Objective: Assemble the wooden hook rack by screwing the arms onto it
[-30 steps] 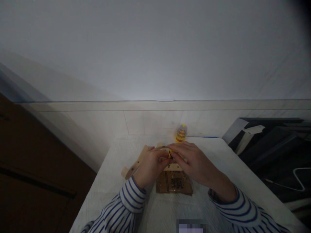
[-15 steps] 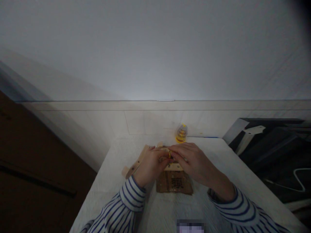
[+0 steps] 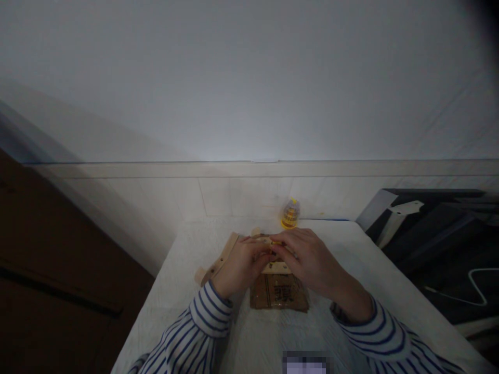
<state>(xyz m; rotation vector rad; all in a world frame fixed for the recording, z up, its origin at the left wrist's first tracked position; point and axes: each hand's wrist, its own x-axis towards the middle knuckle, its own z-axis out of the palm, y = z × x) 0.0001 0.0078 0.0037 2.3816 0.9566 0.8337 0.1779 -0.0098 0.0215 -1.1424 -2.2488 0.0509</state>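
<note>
Both hands meet over a light wooden piece with dark holes [image 3: 277, 268], partly hidden beneath them. My right hand [image 3: 312, 257] is closed, thumb and fingertips pinching a slim yellow piece [image 3: 276, 242] too small to name. Close against it, my left hand [image 3: 241, 265] has its thumb and fingers pressed together near the yellow piece; what they grip is hidden. Left of that hand lies a wooden bar with dark holes [image 3: 222, 258], with a block at its near end. Under the wood sits a flat brown packet with dark print [image 3: 278, 293].
A clear dome-shaped container with a yellow base [image 3: 290, 215] stands at the table's back edge by the wall. The table [image 3: 171, 311] has a white cover. Dark panels and a white bracket [image 3: 401, 218] lean at the right; a brown wooden surface [image 3: 70, 259] is at left.
The yellow piece between the fingertips has tilted from nearly upright to more level, and my right fingers have shifted slightly around it. The wooden parts and packet stay in place.
</note>
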